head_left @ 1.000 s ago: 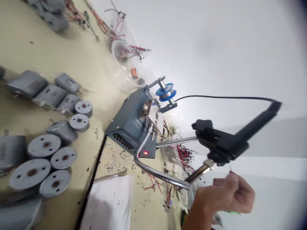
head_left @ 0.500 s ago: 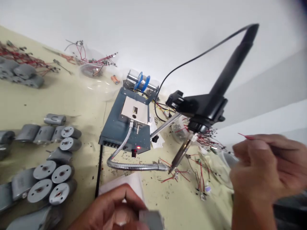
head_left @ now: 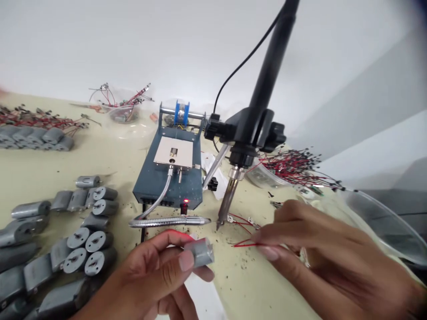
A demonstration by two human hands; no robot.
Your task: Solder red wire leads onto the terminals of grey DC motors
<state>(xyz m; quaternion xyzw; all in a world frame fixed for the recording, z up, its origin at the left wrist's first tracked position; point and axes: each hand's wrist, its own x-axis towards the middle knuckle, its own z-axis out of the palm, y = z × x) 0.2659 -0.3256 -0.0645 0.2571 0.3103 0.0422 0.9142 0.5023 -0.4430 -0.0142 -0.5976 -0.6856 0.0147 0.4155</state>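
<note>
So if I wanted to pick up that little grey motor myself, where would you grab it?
Probably by its flat sides, as the left hand does now: thumb on one face of the small grey motor, fingers behind, coming from the left. That leaves its right end bare toward the red wire in the right hand.

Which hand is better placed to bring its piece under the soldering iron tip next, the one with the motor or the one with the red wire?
Probably the right hand: its red wire lies just below the soldering iron tip; the left hand holds the motor farther off.
</note>
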